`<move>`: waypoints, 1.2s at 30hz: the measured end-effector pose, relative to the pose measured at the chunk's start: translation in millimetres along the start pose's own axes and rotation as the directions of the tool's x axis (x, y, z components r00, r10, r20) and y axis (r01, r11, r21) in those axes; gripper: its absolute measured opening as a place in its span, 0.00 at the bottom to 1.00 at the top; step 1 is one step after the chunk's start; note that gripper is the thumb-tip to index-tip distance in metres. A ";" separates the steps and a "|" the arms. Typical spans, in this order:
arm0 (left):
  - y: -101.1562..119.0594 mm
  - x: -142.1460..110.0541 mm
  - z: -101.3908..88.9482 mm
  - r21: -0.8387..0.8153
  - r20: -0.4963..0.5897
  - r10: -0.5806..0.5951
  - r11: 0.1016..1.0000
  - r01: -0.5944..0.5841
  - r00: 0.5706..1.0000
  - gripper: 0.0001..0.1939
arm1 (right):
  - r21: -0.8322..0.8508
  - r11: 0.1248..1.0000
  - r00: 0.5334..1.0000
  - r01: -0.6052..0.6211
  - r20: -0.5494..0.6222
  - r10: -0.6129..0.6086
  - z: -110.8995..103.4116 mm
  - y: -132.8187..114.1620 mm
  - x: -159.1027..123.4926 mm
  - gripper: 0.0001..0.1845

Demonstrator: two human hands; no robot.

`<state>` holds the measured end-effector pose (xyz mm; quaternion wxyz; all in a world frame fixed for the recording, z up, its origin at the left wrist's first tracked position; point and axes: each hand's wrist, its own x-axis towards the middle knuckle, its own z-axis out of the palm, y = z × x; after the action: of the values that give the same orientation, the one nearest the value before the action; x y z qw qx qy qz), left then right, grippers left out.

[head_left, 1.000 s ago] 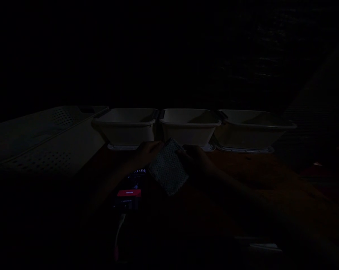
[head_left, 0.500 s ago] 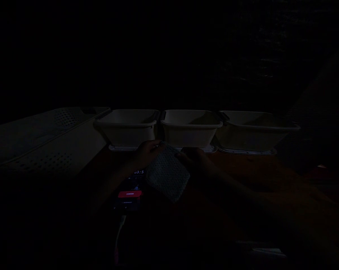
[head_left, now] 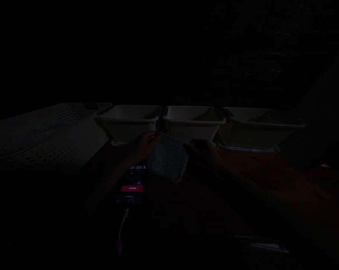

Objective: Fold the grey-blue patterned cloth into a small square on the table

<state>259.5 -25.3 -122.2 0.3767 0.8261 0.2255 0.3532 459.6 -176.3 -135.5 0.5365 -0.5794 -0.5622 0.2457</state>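
A bare left hand (head_left: 143,145) and bare right hand (head_left: 203,150) emerge from deep shadow, slim forearms (head_left: 119,170) tapering to the wrists; clothing is too dark to make out.

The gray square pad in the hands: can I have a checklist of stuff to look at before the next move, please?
1. Left hand has the gray pad: ok, it holds the upper left corner.
2. Right hand has it too: ok, it holds the upper right corner.
3. Enough light to see well: not ok, the picture is very dark.
4. Three bins upright in a row: ok, the middle bin stands just beyond the pad.
5. Pad not touching the lit phone: cannot tell, they look close together from this view.
6. What lies inside the bins: cannot tell, too dark.
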 end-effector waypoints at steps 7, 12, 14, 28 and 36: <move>-1.6 2.2 -1.0 -0.027 -0.039 -0.030 0.999 0.029 0.999 0.26 | -0.033 0.999 0.999 0.026 -0.021 -0.026 -7.5 9.6 6.5 0.26; -3.9 3.5 -1.0 -0.030 -0.047 -0.007 1.000 0.006 0.999 0.25 | 0.010 1.000 0.999 0.009 -0.044 -0.008 -5.4 6.0 5.1 0.27; -3.1 3.3 -1.3 -0.032 -0.054 -0.007 0.999 0.005 0.999 0.24 | 0.025 1.000 0.999 0.009 -0.035 -0.008 -4.6 4.3 4.7 0.27; 7.9 -2.3 5.2 -0.057 0.027 0.013 0.998 -0.012 1.000 0.21 | 0.106 0.992 0.997 -0.069 0.047 0.064 2.4 -3.2 -1.2 0.21; 11.9 -5.4 9.3 -0.051 0.070 0.006 0.999 -0.003 0.998 0.23 | 0.069 0.995 0.992 -0.073 0.108 0.065 4.1 -10.2 -2.6 0.21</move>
<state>264.3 -40.4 -119.5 0.4044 0.8287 0.2013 0.3304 451.3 -179.4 -128.4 0.5179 -0.5647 -0.5603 0.3146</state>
